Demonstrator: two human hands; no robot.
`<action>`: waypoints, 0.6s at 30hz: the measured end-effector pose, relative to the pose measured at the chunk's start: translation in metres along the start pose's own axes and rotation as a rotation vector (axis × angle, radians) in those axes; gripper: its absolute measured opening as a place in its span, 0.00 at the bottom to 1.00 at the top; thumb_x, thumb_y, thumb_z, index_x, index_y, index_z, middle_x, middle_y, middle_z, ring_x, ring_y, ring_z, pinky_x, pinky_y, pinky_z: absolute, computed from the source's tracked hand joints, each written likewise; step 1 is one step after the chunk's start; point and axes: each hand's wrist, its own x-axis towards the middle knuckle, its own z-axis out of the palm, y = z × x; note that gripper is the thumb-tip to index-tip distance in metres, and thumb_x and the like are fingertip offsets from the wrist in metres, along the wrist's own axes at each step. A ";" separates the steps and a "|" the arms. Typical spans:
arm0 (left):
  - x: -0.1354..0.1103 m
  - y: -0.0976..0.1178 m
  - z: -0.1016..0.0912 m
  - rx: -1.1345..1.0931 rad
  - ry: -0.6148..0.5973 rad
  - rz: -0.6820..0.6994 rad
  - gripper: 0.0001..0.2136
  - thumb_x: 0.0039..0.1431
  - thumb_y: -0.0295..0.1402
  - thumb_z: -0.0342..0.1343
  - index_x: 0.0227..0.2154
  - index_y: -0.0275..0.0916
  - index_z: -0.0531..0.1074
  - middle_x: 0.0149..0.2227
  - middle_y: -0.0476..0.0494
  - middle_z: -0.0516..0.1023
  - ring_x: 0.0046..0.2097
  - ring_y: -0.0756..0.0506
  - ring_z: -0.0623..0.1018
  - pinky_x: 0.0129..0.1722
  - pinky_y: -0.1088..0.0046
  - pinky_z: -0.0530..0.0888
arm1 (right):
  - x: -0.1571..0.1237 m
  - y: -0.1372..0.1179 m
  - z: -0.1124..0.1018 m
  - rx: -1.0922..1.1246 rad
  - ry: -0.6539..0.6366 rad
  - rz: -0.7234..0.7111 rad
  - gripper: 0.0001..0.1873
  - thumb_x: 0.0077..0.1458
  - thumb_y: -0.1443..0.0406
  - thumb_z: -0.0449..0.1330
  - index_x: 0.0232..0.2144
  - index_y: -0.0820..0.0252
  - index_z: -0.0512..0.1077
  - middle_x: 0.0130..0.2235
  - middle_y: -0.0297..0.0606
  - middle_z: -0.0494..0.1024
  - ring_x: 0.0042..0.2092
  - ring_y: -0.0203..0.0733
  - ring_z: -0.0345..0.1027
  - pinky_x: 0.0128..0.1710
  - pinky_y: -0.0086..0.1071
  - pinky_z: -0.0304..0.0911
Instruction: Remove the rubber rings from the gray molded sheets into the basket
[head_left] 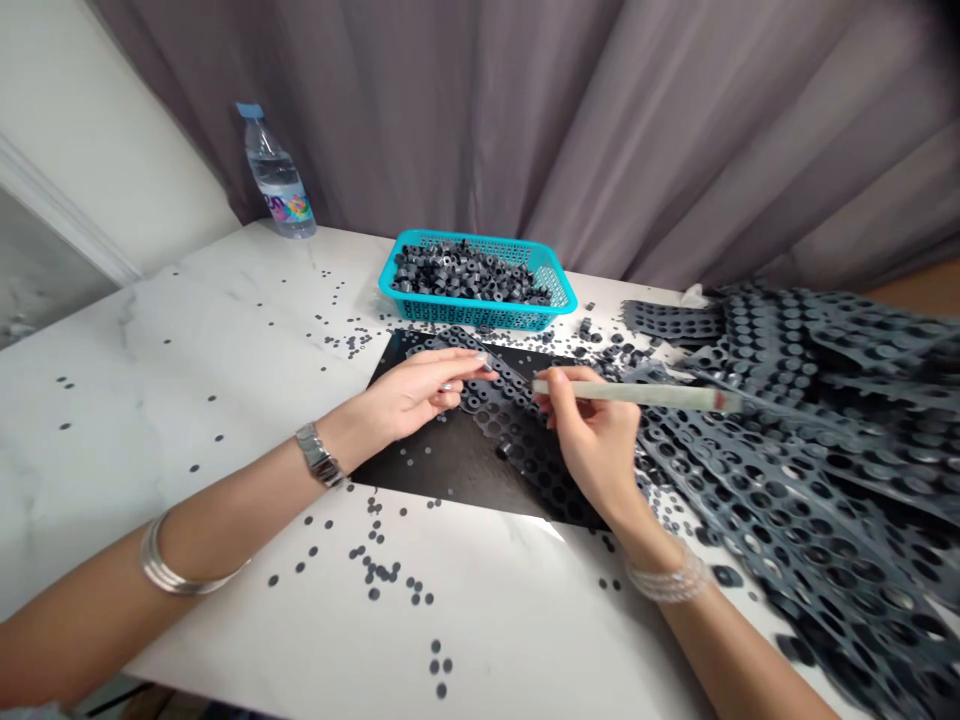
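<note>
My left hand (416, 392) reaches in from the left, its fingers stretched out and its fingertips resting on a dark grey strip with rows of ring-shaped parts (517, 378). My right hand (596, 430) is closed round a slim tool with a long pale handle (645, 394). A thin dark tip seems to run from it toward my left fingertips; its exact kind is unclear. Under both hands lies a black mat (450, 465). A perforated grey sheet (536, 450) with open holes crosses the mat, partly hidden by my right hand.
Behind the mat stands a turquoise basket (480, 312) filled with small dark rings. Perforated grey sheets (817, 520) are heaped on the right. Small dark discs (384, 572) lie scattered over the white table (247, 400). A water bottle (277, 180) stands at the back left, before a grey curtain (420, 110).
</note>
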 end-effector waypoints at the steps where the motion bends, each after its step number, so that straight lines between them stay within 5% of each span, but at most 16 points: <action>1: 0.004 -0.003 0.006 0.124 0.001 0.075 0.04 0.55 0.31 0.61 0.31 0.35 0.77 0.36 0.42 0.80 0.22 0.59 0.63 0.20 0.83 0.60 | 0.000 -0.003 -0.001 0.022 0.082 0.000 0.15 0.60 0.56 0.56 0.31 0.60 0.75 0.25 0.35 0.76 0.24 0.36 0.68 0.24 0.29 0.62; 4: 0.016 -0.006 0.027 0.470 -0.100 0.336 0.10 0.55 0.32 0.61 0.40 0.38 0.79 0.41 0.42 0.81 0.35 0.51 0.75 0.37 0.76 0.71 | 0.003 -0.009 -0.006 0.086 0.300 -0.019 0.14 0.60 0.56 0.56 0.32 0.60 0.74 0.25 0.35 0.75 0.23 0.35 0.67 0.22 0.29 0.62; 6: 0.021 -0.002 0.035 0.678 -0.157 0.457 0.15 0.56 0.29 0.58 0.47 0.38 0.77 0.42 0.42 0.81 0.42 0.47 0.77 0.46 0.70 0.70 | 0.005 -0.008 -0.007 0.106 0.330 -0.012 0.14 0.60 0.55 0.55 0.33 0.60 0.73 0.26 0.35 0.75 0.22 0.35 0.66 0.20 0.29 0.61; 12: 0.011 0.013 0.012 1.361 -0.020 0.556 0.12 0.55 0.29 0.56 0.42 0.38 0.79 0.41 0.42 0.81 0.45 0.43 0.77 0.48 0.66 0.68 | 0.012 0.008 0.005 -0.022 -0.076 0.108 0.16 0.59 0.56 0.55 0.27 0.60 0.74 0.26 0.36 0.77 0.25 0.37 0.68 0.24 0.29 0.60; 18: 0.003 0.005 0.002 1.631 -0.007 0.533 0.12 0.58 0.32 0.53 0.41 0.39 0.78 0.41 0.42 0.79 0.44 0.41 0.76 0.43 0.66 0.69 | 0.021 0.009 0.018 -0.120 -0.282 0.051 0.15 0.59 0.59 0.54 0.24 0.60 0.73 0.25 0.34 0.77 0.25 0.36 0.67 0.27 0.28 0.57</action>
